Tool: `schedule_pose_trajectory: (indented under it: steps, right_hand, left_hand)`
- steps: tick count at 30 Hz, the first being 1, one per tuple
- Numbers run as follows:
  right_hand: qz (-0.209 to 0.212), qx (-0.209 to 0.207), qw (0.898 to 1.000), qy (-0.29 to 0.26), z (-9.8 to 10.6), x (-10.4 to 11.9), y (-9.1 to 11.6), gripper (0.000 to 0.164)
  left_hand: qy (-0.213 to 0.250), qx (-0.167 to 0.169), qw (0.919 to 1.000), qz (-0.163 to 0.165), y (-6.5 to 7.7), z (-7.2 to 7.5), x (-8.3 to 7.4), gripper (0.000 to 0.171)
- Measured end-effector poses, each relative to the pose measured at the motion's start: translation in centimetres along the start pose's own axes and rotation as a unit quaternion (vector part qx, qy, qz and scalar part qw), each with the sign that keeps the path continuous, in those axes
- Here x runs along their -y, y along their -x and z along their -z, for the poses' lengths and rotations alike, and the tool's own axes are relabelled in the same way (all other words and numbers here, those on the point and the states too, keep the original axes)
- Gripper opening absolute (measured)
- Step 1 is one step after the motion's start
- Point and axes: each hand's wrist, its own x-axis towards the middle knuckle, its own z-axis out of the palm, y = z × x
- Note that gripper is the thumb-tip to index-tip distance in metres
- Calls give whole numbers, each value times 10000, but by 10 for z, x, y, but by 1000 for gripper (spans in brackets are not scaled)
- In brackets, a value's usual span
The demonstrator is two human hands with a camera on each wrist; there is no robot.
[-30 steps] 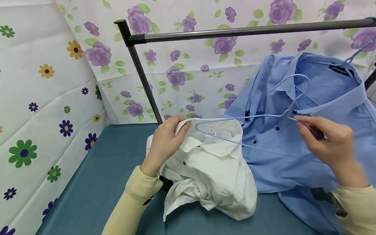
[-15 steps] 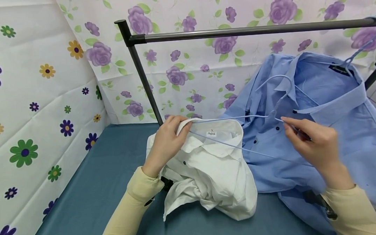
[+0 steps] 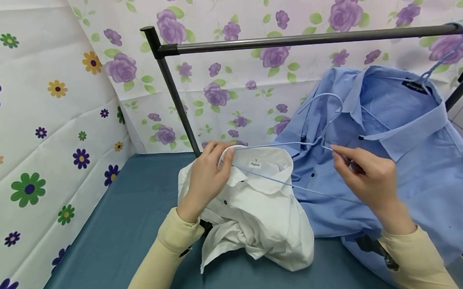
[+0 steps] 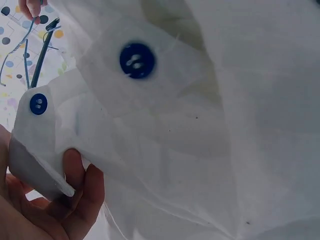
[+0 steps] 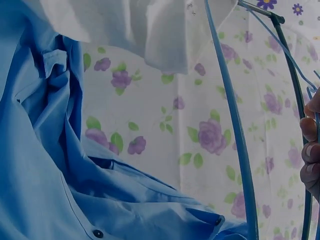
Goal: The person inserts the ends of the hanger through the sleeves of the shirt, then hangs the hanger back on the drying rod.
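Note:
In the head view my left hand (image 3: 211,173) pinches the collar of a white shirt (image 3: 266,220), whose neck opening faces up. The left wrist view shows those fingers curled on the collar, near a dark blue button (image 4: 38,104). My right hand (image 3: 372,179) grips a light blue wire hanger (image 3: 299,143) near the base of its hook. The hanger's far end reaches into the white shirt's neck and is hidden by the collar and left hand. In the right wrist view the hanger's lower bar (image 5: 235,115) runs up to the white cloth.
A black clothes rack (image 3: 289,40) spans the back. From its right part hangs a blue shirt (image 3: 404,184) on another blue hanger (image 3: 443,60), behind my right hand. A dark teal table surface (image 3: 115,236) lies below. Flowered cloth (image 3: 220,71) covers the wall.
My right hand has moved left with the hanger, and the hanger's far end has slid into the white shirt's neck. The left hand keeps its grip on the collar.

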Motion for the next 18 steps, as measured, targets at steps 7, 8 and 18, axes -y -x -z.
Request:
schedule_pose_trajectory:
  steps: [7,8,18]
  right_hand:
    - [-23,-6,9999,-137,-3,7,-3,43]
    - [-25,-17,9999,-164,-4,9,-3,42]
    - [74,236,9989,-401,-19,19,2,38]
  left_hand:
    - [-68,-287,9994,-165,1,4,-3,29]
    - [-74,-328,9993,-181,1,4,-4,28]
    - [29,-235,9984,-513,1,-7,-27,29]
